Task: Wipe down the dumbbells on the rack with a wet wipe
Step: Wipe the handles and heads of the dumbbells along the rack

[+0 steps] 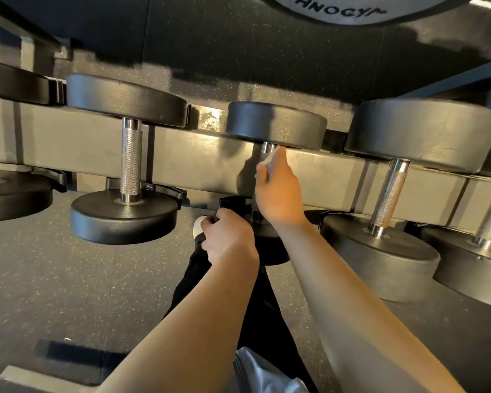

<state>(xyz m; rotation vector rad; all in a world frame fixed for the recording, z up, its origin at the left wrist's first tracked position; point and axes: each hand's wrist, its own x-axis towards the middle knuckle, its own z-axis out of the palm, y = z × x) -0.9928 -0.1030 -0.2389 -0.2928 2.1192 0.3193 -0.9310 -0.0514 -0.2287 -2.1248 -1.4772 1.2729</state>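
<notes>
R hand [278, 191] reaches up, fingers curled round wet wipe [268, 161] on handle of center dumbbell [277, 124] on rack [182, 154]. L hand [226, 236] lower, arm extended, fingers gripping that dumbbell's near head rim.

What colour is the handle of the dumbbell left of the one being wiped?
Silver metal with a knurled texture, clearest in the head view.

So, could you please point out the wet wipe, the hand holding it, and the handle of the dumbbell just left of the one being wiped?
wet wipe [268, 161]: head view, white fold above the fingers.
right hand [278, 191]: head view, back of hand.
dumbbell handle [131, 163]: head view, knurled middle.
</notes>
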